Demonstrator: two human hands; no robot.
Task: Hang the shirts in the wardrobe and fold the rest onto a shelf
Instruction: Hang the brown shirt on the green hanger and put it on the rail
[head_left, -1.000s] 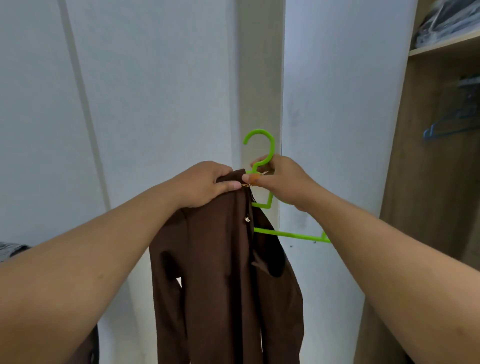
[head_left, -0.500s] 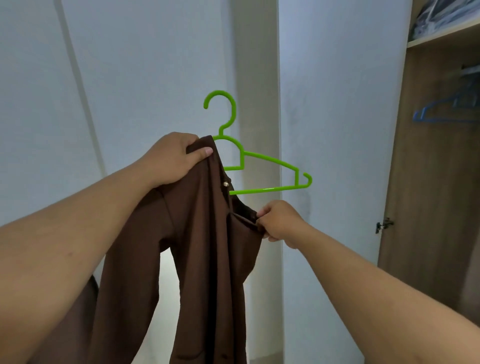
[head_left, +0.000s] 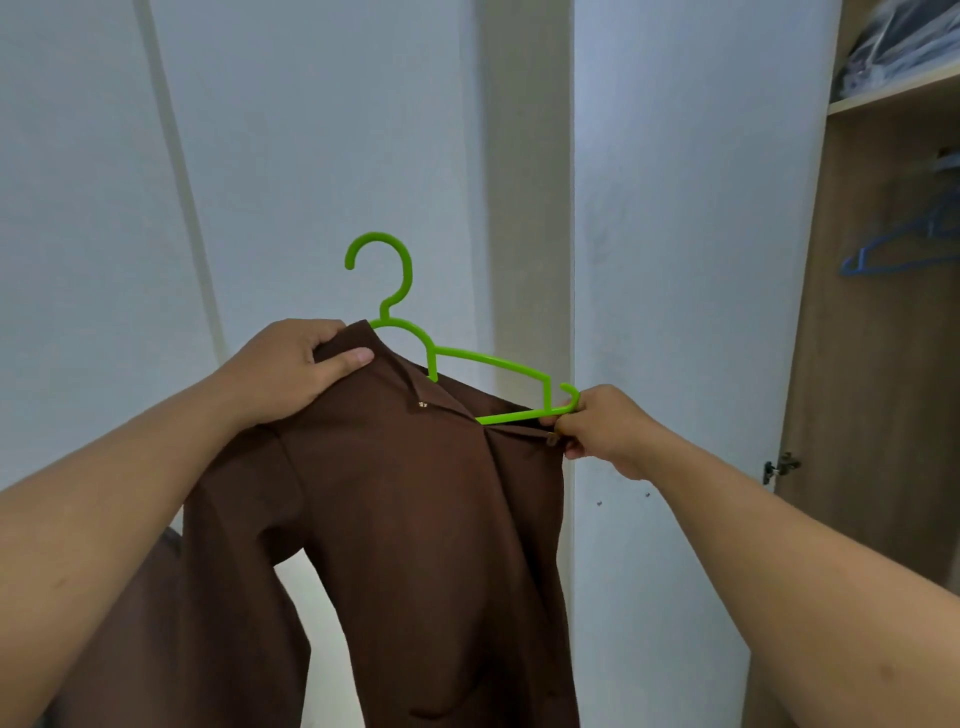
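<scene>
- Holding the brown shirt (head_left: 415, 519) up in front of the chest, both forearms reach in from the near corners, and the cloth hangs down between them out of the bottom of the frame.
- The left hand (head_left: 291, 369) has its fingers curled over the shirt's left shoulder by the collar, with the thumb pressed flat on the front of the cloth.
- The right hand (head_left: 597, 426) pinches the shirt's right shoulder edge just under the hooked right tip of the green hanger (head_left: 488, 364); it touches that tip, but whether it also grips the plastic I cannot tell.
- The hanger's left arm is hidden inside the shirt under the left hand, while the right arm and lower bar lie bare above the cloth, and the hook stands upright above the collar.
- Judging from this, the shirt is half dressed on the hanger: the right shoulder has yet to be drawn over the bare arm.
- Farther off, behind the shirt, stand white wardrobe doors (head_left: 691, 312).
- At the far right the open wardrobe (head_left: 883, 364) shows a blue hanger (head_left: 883, 254) hanging high up, and bagged items lie on the shelf (head_left: 893, 88) above.
- Left to do, as far as can be seen: finish this shirt, hang it inside, then deal with whatever other clothes remain out of view.
</scene>
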